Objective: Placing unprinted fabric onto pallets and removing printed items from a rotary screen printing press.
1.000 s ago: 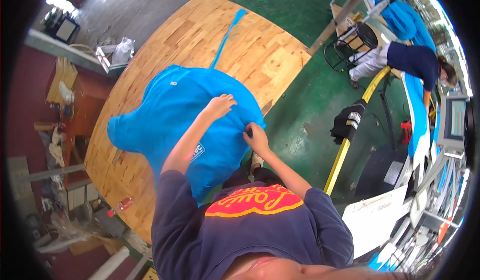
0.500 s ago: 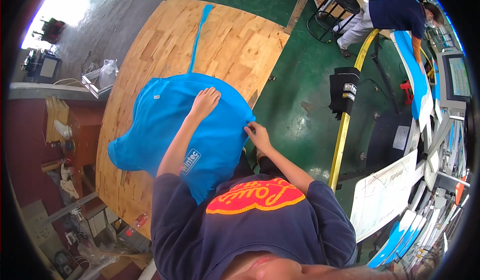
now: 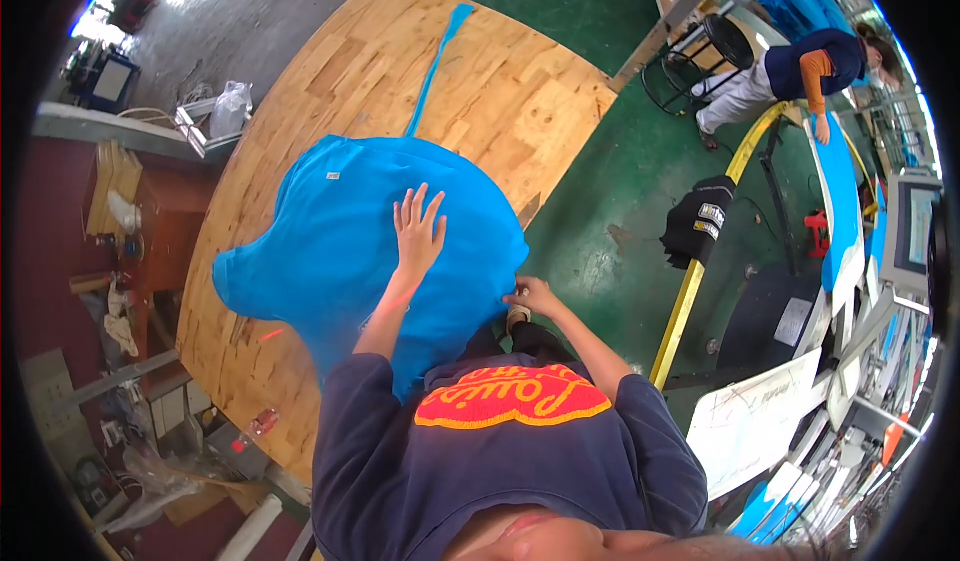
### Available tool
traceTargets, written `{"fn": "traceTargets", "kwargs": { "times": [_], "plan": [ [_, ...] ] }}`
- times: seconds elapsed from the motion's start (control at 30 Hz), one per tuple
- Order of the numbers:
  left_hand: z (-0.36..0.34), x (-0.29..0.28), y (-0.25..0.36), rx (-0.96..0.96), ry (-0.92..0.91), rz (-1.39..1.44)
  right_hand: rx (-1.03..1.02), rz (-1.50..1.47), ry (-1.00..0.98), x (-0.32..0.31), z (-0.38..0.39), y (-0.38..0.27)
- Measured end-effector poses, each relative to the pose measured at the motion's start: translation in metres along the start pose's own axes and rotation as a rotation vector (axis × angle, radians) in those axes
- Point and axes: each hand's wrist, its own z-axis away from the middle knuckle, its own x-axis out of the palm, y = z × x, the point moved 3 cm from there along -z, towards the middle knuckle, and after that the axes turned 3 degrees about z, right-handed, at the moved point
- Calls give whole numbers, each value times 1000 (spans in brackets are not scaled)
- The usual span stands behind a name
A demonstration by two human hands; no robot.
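Observation:
A large blue fabric cover [image 3: 340,196] with a rounded edge on its right and a narrow end at the left lies over the wooden table [image 3: 540,91], its near part reaching my body. From its far edge a thin blue strap [image 3: 431,76] runs toward the table's far side. My left hand [image 3: 418,233] rests on the cover, palm down, fingers spread. At the cover's right edge, by the table's side, the fingers of my right hand [image 3: 537,296] pinch the hem. A small white label [image 3: 333,176] shows on the fabric near the far left.
A co-worker [image 3: 825,71] bends over a blue and white panel [image 3: 838,201] at the far right, near a black stool [image 3: 728,41]. Dark cloth [image 3: 697,223] hangs over a yellow rail [image 3: 680,321] to my right. A clear bottle [image 3: 257,429] lies near the table's left edge.
My left hand's fingers have straightened and spread on the fabric. My right hand has slid a little nearer me along the hem. The view has shifted somewhat; the co-worker's arm has moved.

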Motion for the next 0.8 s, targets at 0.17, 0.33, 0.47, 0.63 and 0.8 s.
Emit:
{"fn": "traceTargets", "kwargs": {
  "times": [0.17,0.33,0.47,0.63,0.8],
  "plan": [
    [-12,10,-48,-94,-70,-105,137,-11,-239,3,-6,37],
    [-44,17,-57,-120,-63,-173,-53,6,-15,-65,-42,50],
    [-33,-12,-9,-176,155,62,-188,-77,556,-228,-109,-13],
    [109,-14,101,-188,22,567,-561,-183,980,-416,-193,-124],
    [365,113,111,-1279,65,1324,-635,-495,645,-459,-225,-177]
  ]
}}
